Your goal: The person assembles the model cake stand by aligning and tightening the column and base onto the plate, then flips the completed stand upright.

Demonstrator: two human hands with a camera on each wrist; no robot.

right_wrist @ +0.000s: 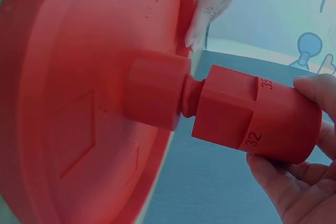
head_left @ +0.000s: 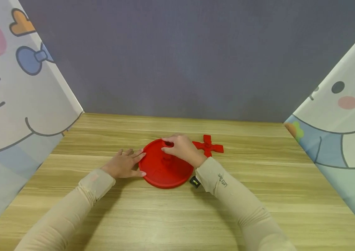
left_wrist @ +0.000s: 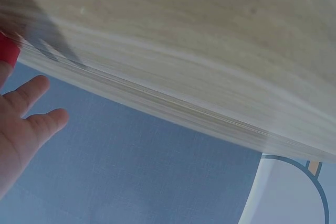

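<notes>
A round red dish (head_left: 164,179) with a low rim lies on the table, a short red socket (right_wrist: 157,90) standing at its centre. My right hand (head_left: 182,150) holds a red stepped cylinder (right_wrist: 281,116) by its wide end, thumb and fingers on opposite sides. The numbers 32 and 35 show on the cylinder. Its narrow tip sits at the socket's mouth, and in the right wrist view the cylinder tilts slightly against the socket. My left hand (head_left: 122,164) rests against the dish's left rim, fingers spread and fingertips just over the edge.
Beyond my right wrist lies a red cross-shaped piece (head_left: 207,145) with a raised centre. A small black object (head_left: 195,181) with a yellow-green mark sits between the dish and my right sleeve. A grey panel (head_left: 177,59) and cartoon-printed side panels border the wooden table (head_left: 133,216).
</notes>
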